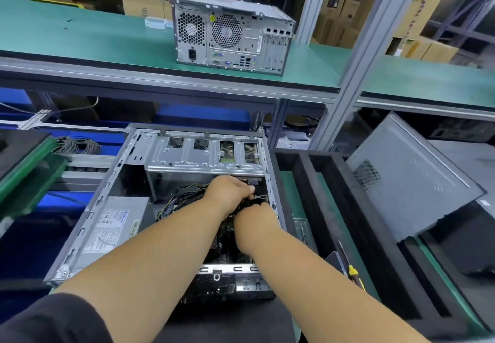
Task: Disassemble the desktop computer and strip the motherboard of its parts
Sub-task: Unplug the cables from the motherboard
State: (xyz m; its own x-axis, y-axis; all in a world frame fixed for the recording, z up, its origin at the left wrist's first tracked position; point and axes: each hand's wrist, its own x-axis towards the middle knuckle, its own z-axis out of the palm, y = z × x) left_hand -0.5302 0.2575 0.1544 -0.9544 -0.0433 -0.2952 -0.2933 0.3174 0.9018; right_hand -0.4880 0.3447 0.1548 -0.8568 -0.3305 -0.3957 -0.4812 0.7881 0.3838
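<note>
So we've got the open desktop case (128, 182) lying on its side on the green-matted worktop (302, 208), side panel off, all bare stamped sheet metal with punched slots and ribbed edges. The drive cage (203, 155) across the far end is the same dull grey steel with rectangular cutouts, and in the near-left corner sits the power supply (115, 225), a boxy grey unit with a white label on top. A tangle of black and yellow cables (182, 198) runs out from it toward the middle. Both our hands are reaching deep into the case on the right side, right over the dark motherboard (227, 251), which we only see in bits under the forearms. Our left hand (230, 195) is curled with its fingertips pinched on a small connector or wire near the case's right wall; what exactly it is we can't tell, too small and blurry. Our right hand (254, 222) is just beside it, nearly touching, fingers bent down into the board area, and we can't tell if it's holding anything. Off to the right, the removed side panel (409, 182) leans tilted against black foam trays (334, 208), smooth grey with a perforated vent patch. A yellow-handled screwdriver (351, 267) lies near our right forearm. Up on the shelf (80, 37) stands a second tower (230, 32), rear facing us, honeycomb fan grilles and ports.
</note>
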